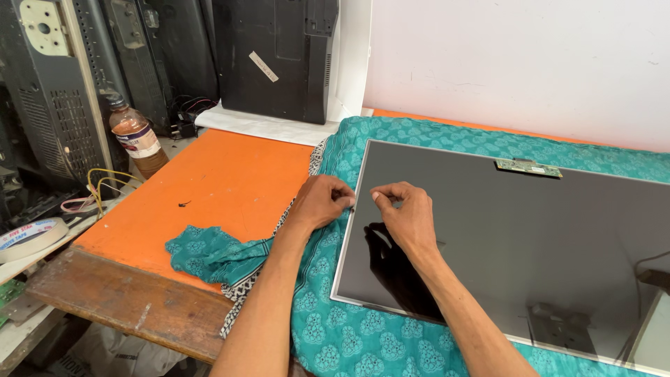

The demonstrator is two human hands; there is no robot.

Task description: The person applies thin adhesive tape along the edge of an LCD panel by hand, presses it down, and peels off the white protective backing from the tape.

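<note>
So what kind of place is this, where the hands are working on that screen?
Most likely a small electronics repair workshop. A bare display panel lies on a teal cloth over an orange workbench, black television casings lean against the wall, and loose wires sit beside a tape roll.

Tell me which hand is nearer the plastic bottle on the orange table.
Left. The left hand pinches at the dark panel's left edge, on the bottle's side; the right hand rests further right, over the panel.
</note>
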